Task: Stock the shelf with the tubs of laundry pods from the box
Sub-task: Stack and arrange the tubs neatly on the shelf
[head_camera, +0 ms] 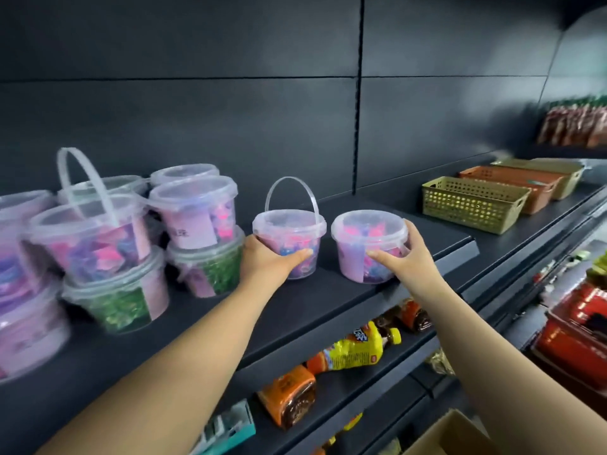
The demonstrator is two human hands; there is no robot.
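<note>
From the head view, the corner of the cardboard box [451, 436] lies nearest, under your right arm. Your left hand [267, 261] curls round a handled tub [289, 228] standing on the dark shelf [328, 287]. Your right hand [402, 257] grips a second tub [364, 236] just beside it. Stacked tubs [193, 211] stand to the left.

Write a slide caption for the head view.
Left grip holds the raised-handle tub, right grip the other pod tub, on the shelf.
</note>
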